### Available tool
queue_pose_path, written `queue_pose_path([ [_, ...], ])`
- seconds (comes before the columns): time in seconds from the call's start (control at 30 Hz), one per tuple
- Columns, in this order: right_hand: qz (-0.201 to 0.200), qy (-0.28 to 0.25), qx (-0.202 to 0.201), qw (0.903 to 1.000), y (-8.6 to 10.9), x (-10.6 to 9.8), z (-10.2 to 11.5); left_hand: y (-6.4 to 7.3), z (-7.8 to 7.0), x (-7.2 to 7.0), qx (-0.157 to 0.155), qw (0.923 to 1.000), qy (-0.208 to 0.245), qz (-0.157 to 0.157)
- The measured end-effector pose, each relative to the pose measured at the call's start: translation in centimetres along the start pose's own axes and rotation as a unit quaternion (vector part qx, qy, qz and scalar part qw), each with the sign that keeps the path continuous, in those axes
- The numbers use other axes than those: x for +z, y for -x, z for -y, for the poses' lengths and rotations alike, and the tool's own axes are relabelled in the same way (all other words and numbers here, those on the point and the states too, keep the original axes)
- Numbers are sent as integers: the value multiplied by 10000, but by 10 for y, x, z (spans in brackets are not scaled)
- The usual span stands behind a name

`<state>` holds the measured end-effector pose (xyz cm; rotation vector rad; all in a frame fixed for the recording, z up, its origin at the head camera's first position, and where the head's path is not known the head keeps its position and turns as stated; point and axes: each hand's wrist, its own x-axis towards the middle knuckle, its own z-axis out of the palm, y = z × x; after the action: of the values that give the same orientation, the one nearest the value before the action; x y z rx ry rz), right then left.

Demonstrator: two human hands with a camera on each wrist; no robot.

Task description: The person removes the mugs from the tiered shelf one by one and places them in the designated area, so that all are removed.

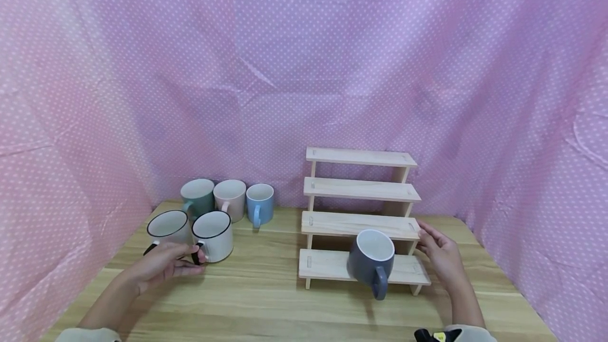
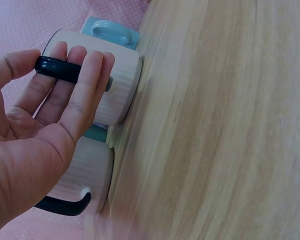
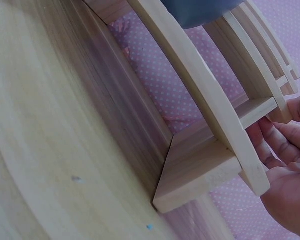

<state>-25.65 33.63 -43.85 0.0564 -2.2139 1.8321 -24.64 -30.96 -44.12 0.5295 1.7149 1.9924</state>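
My left hand [image 1: 163,264] grips the black handle [image 2: 60,69] of a white mug [image 1: 216,239] with a dark rim, which stands upright on the table. Thumb and fingers lie around that handle in the left wrist view. Over at the right, my right hand [image 1: 443,257] holds the side of a four-step wooden display rack [image 1: 361,226], at the end of its second step from the bottom. A dark grey mug [image 1: 372,263] sits upright on the lowest step, its handle pointing toward me over the front edge.
Beside the held mug stands a second white mug [image 1: 170,228] with a black handle. Behind them are a green mug [image 1: 199,202], a pale pink mug [image 1: 233,206] and a light blue mug [image 1: 266,210]. A pink dotted cloth [image 1: 285,94] hangs around the wooden table [image 1: 266,305].
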Motion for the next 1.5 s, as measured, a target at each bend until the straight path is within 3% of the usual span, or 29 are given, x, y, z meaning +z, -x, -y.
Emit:
queue_pose_path([
  [0.37, -10, -12, -22, 10000, -1, 1, 2, 3, -5, 0, -120, 9996, -242, -2],
  [0.57, -5, 74, -15, 10000, -1, 1, 3, 6, -11, -1, -324, 9967, -627, -408],
  [0.7, -9, 164, 2, 9999, -2, 2, 1, 9, -19, -1, -460, 9896, -1205, -638],
  [0.87, -8, 216, 32, 9998, -3, 2, -1, 14, -33, -1, -558, 9725, -2127, -769],
  [0.97, -13, 240, 67, 9997, -3, 3, 0, 15, -43, -1, -523, 9657, -2399, -849],
  [1.07, -29, 249, 71, 9997, -3, 3, 1, 14, -54, 1, -382, 9651, -2428, -908],
  [1.27, -37, 303, 54, 9995, -1, 2, 4, 7, -69, 12, -165, 9659, -2414, -918],
  [1.5, -21, 217, 69, 9997, 1, 0, 3, -16, -75, 33, -298, 9639, -2475, -934],
])
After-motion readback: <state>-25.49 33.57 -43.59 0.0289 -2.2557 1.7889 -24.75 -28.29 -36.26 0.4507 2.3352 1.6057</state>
